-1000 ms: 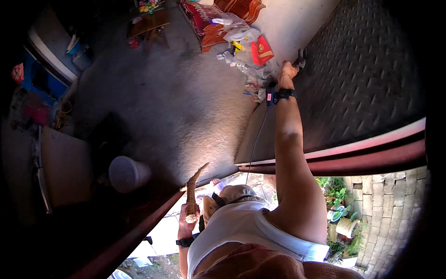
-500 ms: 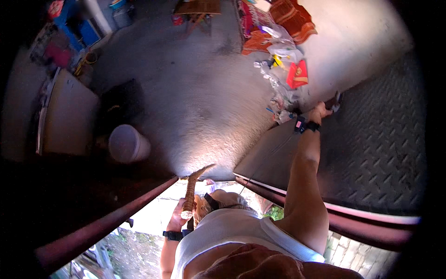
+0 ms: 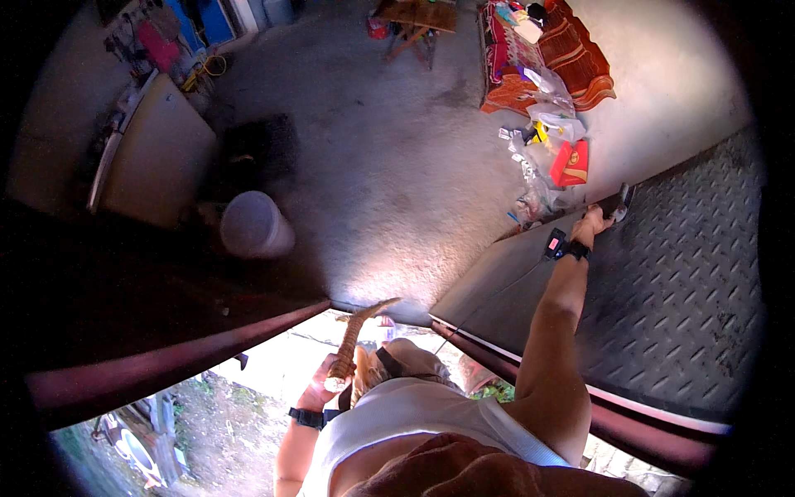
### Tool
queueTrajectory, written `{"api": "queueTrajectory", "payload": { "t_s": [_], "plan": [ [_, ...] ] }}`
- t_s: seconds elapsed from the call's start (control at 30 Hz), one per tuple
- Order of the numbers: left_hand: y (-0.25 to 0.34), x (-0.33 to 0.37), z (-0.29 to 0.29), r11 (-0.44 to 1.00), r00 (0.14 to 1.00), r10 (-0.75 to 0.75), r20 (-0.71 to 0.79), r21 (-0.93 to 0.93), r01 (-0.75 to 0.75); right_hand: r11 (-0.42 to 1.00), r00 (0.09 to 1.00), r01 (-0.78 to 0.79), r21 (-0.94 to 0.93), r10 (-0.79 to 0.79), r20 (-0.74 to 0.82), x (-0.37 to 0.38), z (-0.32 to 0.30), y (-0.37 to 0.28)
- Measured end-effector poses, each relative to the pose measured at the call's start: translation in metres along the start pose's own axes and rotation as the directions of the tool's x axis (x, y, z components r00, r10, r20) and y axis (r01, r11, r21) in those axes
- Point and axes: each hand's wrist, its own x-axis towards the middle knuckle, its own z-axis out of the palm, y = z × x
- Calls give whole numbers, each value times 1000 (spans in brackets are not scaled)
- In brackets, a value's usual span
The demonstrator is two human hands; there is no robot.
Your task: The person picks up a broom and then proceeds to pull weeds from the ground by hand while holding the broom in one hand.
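Observation:
In my left hand [image 3: 316,388] is a curved, ridged brown piece [image 3: 352,338], like a horn or a bamboo root. Its pale cut end sits by my fingers, and its thin tip points away to the right. My right arm is stretched out far to the right. There, my right hand [image 3: 591,224] is closed at the edge of a dark metal door [image 3: 671,306] with a raised tread pattern. A shiny metal handle or latch [image 3: 623,204] sticks out beside its fingers; how they wrap it is partly hidden.
A white bucket [image 3: 257,225] stands on the concrete floor [image 3: 389,166] inside, at left. A pale board [image 3: 157,149] leans behind it. Plastic bags [image 3: 556,103] and a red packet [image 3: 570,163] lie by the right wall near an orange-covered seat [image 3: 580,58]. A small wooden table [image 3: 416,16] is farther back.
The view has swung so the room's things sit farther right. My left hand still holds the ridged piece, and my right hand is still at the door's edge.

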Motion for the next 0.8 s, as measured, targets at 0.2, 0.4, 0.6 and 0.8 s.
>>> {"api": "queueTrajectory", "payload": {
  "t_s": [0.2,0.4,0.6,0.8],
  "plan": [
    [-20,-18,-9,967,982,-161,100,-181,177,933,997,-70,-353,55,-52,18,17,-20],
    [-51,-71,-62,879,978,-120,168,-440,184,869,952,-228,-438,294,87,-76,50,-15],
    [-127,-140,-77,914,933,40,357,-391,110,933,844,-252,-256,341,413,-46,62,-73],
    [-212,-228,-137,948,950,301,79,-133,-289,879,634,-322,-351,476,609,-201,29,-150]
  ]
}}
